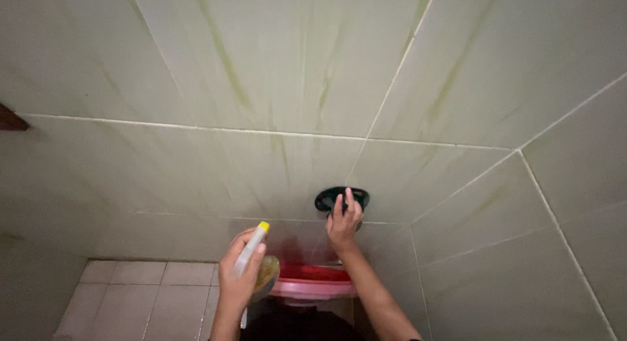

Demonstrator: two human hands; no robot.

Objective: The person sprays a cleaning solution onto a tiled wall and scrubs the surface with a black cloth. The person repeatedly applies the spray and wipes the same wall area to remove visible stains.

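Observation:
My left hand grips a spray bottle with a white body and yellow nozzle tip, plus a yellowish sponge or cloth tucked under the palm. The nozzle points up toward the tiled wall. My right hand reaches up to a black round fixture mounted on the wall, with the fingers resting on its front. Whether the fingers grip it or only touch it is unclear.
Pale green streaked wall tiles fill most of the view and meet a side wall at a corner on the right. A red and pink basin rim sits below the hands. Small white floor tiles lie at lower left.

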